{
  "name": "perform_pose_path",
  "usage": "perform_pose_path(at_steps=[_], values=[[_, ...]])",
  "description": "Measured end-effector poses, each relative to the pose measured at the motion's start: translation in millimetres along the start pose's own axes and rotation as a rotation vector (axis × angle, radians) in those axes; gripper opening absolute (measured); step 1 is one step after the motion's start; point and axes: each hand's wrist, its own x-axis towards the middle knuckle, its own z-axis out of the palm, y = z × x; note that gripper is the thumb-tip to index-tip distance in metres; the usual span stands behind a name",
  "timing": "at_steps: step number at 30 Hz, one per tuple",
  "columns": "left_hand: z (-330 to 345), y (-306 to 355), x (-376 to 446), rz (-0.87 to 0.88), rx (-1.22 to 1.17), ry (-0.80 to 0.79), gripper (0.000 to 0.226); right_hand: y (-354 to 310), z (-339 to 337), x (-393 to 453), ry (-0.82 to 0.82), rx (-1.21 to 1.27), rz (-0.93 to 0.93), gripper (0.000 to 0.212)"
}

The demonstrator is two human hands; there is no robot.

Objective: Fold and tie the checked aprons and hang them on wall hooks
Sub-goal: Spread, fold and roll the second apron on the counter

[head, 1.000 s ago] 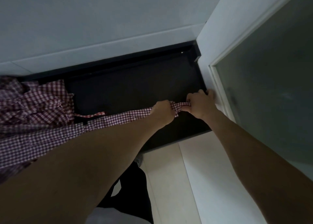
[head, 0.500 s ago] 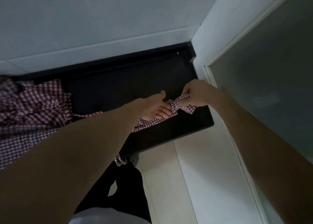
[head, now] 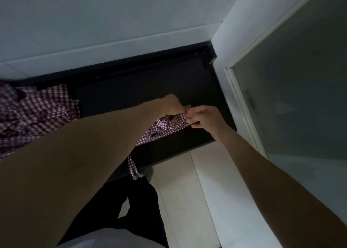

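A red-and-white checked apron strap (head: 165,124) is bunched between my two hands over the right end of a dark counter (head: 142,90). My left hand (head: 171,106) grips the strap from above, fingers curled. My right hand (head: 203,117) pinches the same strap from the right, its fingertips meeting my left. Part of the strap hangs over the counter's front edge to a loose end (head: 134,169) near my legs. A crumpled pile of checked aprons (head: 35,112) lies at the counter's left end, partly behind my left forearm. No wall hook shows.
A white wall (head: 112,18) rises behind the counter. A white door frame (head: 232,46) and frosted glass door (head: 296,90) stand close on the right. Pale floor tiles (head: 187,200) lie below, with my dark trouser legs (head: 135,214).
The strap was stretched taut toward the pile a second ago. It now hangs slack and bunched, with an end dropped over the counter edge. My hands have drawn together, away from the door frame.
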Motion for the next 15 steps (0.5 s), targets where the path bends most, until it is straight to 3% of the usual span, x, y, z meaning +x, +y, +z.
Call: perform_pose_path(at_steps=[2, 3, 5, 7, 9, 15], values=[[0.8, -2.4, -1.4, 0.07, 0.063, 0.038, 0.039, 13.8, 3.5, 11.6, 0.28, -0.126, 0.005, 0.018], [2.3, -3.1, -1.8, 0.105, 0.082, 0.048, 0.036, 17.6, 6.6, 16.0, 0.321, -0.146, 0.011, 0.028], [4.9, -5.4, -3.7, 0.17, 0.117, 0.084, 0.032, 22.6, 13.9, 22.8, 0.297, -0.136, 0.014, 0.039], [6.4, -8.1, -6.4, 0.212, 0.134, 0.123, 0.032, 25.0, 22.0, 28.0, 0.296, -0.126, -0.009, 0.024], [6.5, -10.7, -12.8, 0.241, 0.154, 0.123, 0.044, 27.8, 26.1, 31.1, 0.349, -0.135, -0.028, 0.026], [7.7, -23.0, -31.1, 0.272, 0.452, 0.233, 0.036, 32.2, 32.8, 32.5, 0.446, -0.126, -0.044, 0.034]])
